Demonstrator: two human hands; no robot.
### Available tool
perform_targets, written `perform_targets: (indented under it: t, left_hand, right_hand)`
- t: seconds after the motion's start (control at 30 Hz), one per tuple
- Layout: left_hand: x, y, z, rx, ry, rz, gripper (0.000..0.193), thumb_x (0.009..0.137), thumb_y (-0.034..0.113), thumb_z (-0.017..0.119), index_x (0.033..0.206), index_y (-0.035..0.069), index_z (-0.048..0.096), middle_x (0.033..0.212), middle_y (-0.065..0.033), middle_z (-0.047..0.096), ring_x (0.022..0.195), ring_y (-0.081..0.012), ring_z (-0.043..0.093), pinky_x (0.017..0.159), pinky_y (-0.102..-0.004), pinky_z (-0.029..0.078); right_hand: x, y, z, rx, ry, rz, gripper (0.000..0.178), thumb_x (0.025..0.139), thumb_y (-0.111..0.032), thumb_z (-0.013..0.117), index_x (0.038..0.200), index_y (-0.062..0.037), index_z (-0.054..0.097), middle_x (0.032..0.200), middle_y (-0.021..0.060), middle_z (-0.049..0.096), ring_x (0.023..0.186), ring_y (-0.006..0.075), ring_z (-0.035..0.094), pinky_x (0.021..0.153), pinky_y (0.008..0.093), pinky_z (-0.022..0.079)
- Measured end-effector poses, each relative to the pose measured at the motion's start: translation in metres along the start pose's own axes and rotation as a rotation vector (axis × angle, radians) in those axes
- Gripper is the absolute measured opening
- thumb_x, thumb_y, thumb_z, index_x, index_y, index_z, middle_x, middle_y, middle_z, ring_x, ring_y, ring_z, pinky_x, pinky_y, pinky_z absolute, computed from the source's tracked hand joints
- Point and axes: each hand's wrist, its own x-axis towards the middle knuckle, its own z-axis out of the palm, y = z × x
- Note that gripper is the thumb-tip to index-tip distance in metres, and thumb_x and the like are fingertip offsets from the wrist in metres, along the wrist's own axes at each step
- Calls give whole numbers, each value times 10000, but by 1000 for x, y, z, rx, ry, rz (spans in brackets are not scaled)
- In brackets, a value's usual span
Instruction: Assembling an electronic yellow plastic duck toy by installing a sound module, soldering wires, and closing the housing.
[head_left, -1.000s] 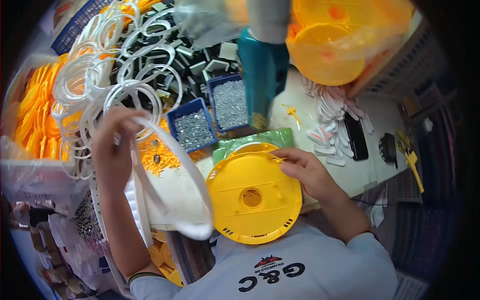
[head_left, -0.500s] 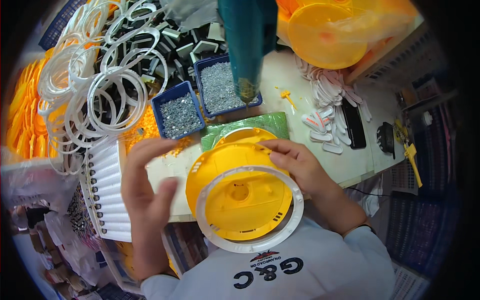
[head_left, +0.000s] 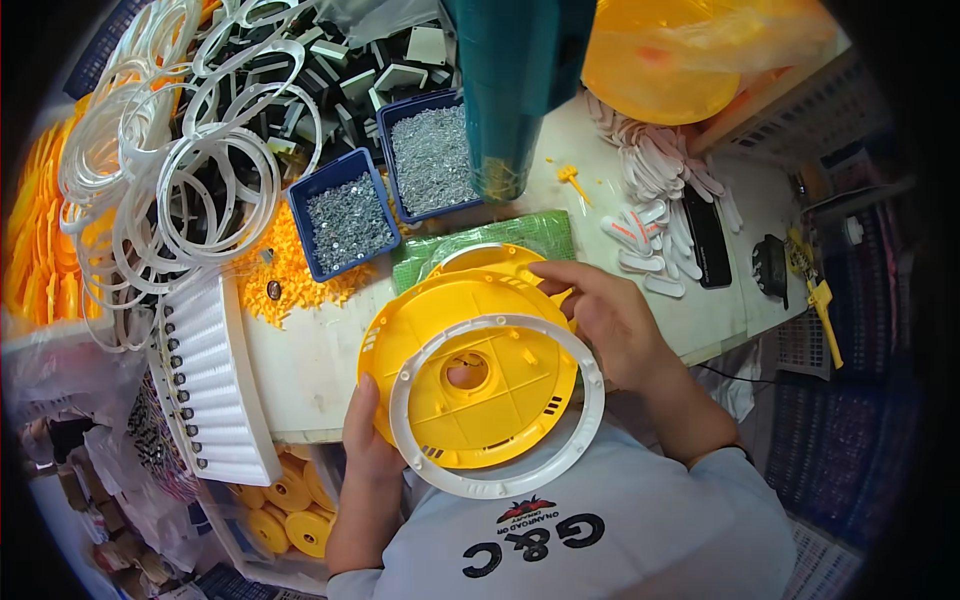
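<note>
My left hand (head_left: 368, 435) grips the left edge of a round yellow plastic disc (head_left: 420, 320), thumb on the near face. Skin shows through the disc's centre hole, and the fingers behind are otherwise hidden. A white plastic ring (head_left: 597, 385) lies against the disc, set off toward the lower right. At the upper right rim, my right hand (head_left: 610, 320) has its fingers curled at the yellow plastic; their exact hold is partly hidden. Behind the disc, a second yellow round part (head_left: 515, 260) rests by a green pad (head_left: 555, 235). A teal power screwdriver (head_left: 510, 100) hangs above.
Blue bins of small metal parts (head_left: 345, 225) stand beyond the hands, near loose yellow pieces (head_left: 290, 275). White rings (head_left: 215, 200) pile up at left above a white ribbed tray (head_left: 215, 370). At right lie white oval pieces (head_left: 660, 250) and a black flat object (head_left: 707, 240).
My left hand, raised and apart from the disc before, has come down and taken hold of its left edge. The disc and ring have shifted slightly left.
</note>
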Motion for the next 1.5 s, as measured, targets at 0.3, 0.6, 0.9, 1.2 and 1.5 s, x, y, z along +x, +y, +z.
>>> perform_targets:
  t: [0.3,0.6,0.9,1.2,1.5]
  left_hand:
    - [8,8,8,63,85,61,705,1082,493,386,1588,5,339,1567,-229,465,1414,-361,513,1192,-490,418]
    - [9,3,7,-81,86,3,837,1051,672,270,1610,53,335,1594,-221,435,1435,-374,488,1190,-515,418]
    - [8,0,-1,20,-22,36,941,1029,745,262,1624,16,290,1620,-219,407,1475,-363,444,1219,-503,373]
    - [7,-3,2,49,-12,54,988,1007,777,286,1612,-5,293,1599,-231,426,1455,-354,466,1200,-491,394]
    - [4,13,16,447,-82,192,945,926,566,640,1559,-59,321,1508,-203,488,1395,-290,502,1166,-428,401]
  right_hand:
    - [-9,3,3,-691,118,-236,266,885,-69,764,1129,32,735,767,122,716,624,199,693,590,306,545]
    - [8,-11,-3,-769,112,-563,237,864,-40,760,1095,14,757,843,132,748,651,258,708,597,333,554]
    - [11,-6,1,-779,97,-555,227,857,-36,758,1080,10,760,831,130,746,634,248,701,589,339,554]
    - [11,-6,4,-800,128,-554,199,873,-39,744,1066,8,760,823,133,741,647,260,707,598,348,560]
    - [6,-1,-1,-648,148,-286,184,940,-112,706,1078,2,750,750,113,699,592,161,647,557,303,498]
